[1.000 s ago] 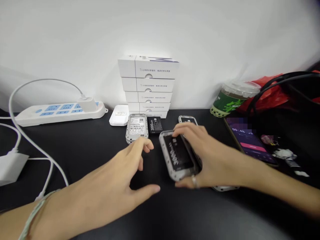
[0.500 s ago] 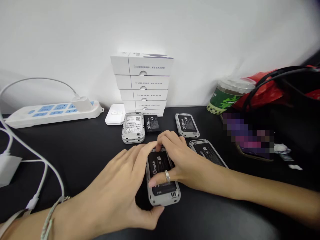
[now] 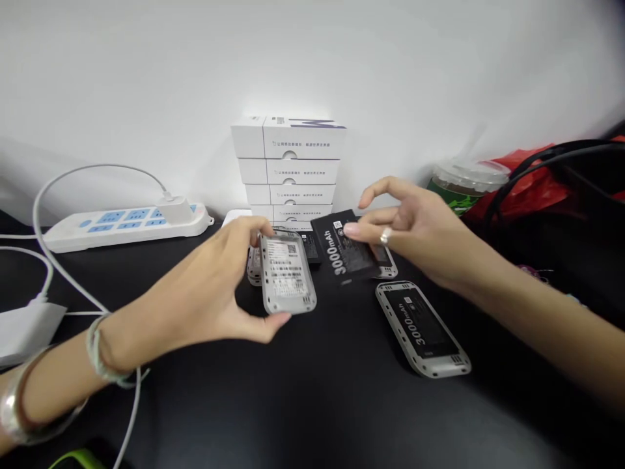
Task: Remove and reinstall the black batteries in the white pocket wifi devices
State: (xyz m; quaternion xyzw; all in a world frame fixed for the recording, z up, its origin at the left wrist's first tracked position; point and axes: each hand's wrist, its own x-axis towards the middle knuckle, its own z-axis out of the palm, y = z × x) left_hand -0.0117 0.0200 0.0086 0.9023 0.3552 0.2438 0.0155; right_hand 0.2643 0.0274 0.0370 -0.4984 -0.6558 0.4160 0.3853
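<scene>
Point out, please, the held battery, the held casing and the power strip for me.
Held battery (image 3: 348, 255): head view, on its black printed face.
Held casing (image 3: 287, 268): head view, on its white label.
Power strip (image 3: 127, 227): head view, on its socketed top.

A grey, round-cornered plastic shell (image 3: 293, 303) is baring its white label (image 3: 286, 267); a black rectangular battery (image 3: 344, 251) is slanting alongside.

Held batt (image 3: 344, 249) w/ illegible fine print (image 3: 360, 258)
</scene>
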